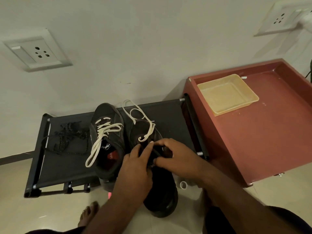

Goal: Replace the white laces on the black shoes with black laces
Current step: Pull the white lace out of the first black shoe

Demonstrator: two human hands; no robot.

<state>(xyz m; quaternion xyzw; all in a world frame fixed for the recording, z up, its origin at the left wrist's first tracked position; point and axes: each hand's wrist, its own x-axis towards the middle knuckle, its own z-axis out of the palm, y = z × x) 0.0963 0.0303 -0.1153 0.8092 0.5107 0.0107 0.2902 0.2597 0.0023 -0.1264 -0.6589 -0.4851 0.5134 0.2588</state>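
shoe held at its tongue: left hand grip and right hand grip both pinch it.

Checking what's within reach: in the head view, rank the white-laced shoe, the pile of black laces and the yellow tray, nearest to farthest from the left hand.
1. White-laced shoe, just left of the left hand.
2. Black laces, farther left on the rack.
3. Yellow tray, far right in the red box.
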